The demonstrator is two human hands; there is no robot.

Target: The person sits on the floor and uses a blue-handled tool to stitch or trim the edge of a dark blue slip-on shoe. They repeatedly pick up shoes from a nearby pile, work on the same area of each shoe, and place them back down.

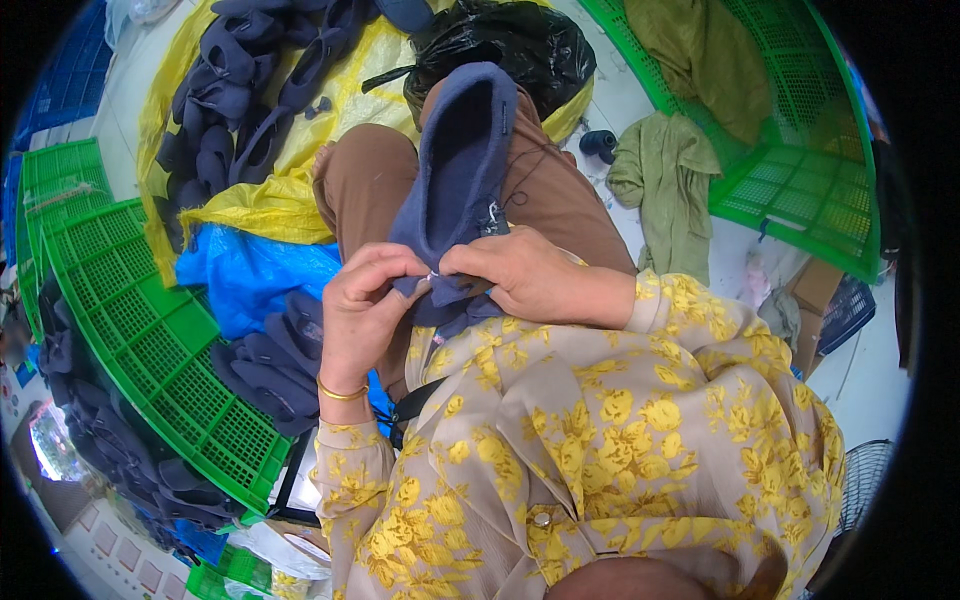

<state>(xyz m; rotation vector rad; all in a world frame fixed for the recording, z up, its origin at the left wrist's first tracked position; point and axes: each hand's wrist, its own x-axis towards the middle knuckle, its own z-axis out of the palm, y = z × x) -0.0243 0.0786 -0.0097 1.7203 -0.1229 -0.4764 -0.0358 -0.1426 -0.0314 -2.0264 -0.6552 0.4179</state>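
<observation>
In the head view, the left hand point(362, 300) and the right hand point(530, 275) are meeting at the middle of the frame, both pinching the lower edge of a navy fleece slipper point(455, 170) that is standing up over the person's brown-trousered knees point(365, 180). The fingertips of both hands are closing narrowly on the fabric; something small and pale is showing between them, too small to tell what it is. Dark thread point(530, 165) is trailing across the right knee.

As for progress, this looks to be mid-batch work. A heap of similar navy slippers point(245, 90) is lying on a yellow sheet point(270, 205) at the upper left, another small pile point(275, 365) is sitting beside a blue bag point(245, 275) at left centre, and more are filling the green crate point(140, 330) toward the lower left. Which pile is finished cannot be told. A black bag point(520, 40) is lying at the top, and olive cloth point(665, 180) is resting by a green basket point(800, 170) at the upper right.
</observation>
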